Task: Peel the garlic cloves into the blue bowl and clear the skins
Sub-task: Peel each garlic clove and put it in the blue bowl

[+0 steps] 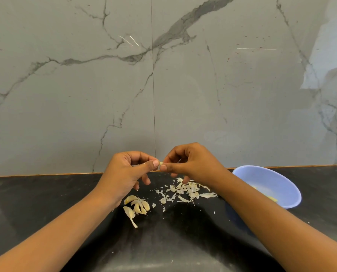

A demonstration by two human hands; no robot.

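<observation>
The left hand [128, 171] pinches one end of a garlic clove [161, 163] between thumb and forefinger, with the other fingers curled loosely beneath. Below the left fingers, on the black counter [45, 193], lies a cluster of unpeeled cloves [137, 206]; these are left to process. The held clove sits between the fingertips of both hands, raised above the counter; it is too small to tell how much skin is on it. The right hand [191, 163] pinches its other end, and a thin sliver of skin shows among the right fingers. Directly below the right fingers lies a scatter of loose skins [185, 190], not yet cleared. Right of the right fingers, past the forearm, the blue bowl [265, 179] holds a few pale peeled cloves [271, 198]. Judgement: peeling is roughly mid-task, and clearing the skins has not begun.
</observation>
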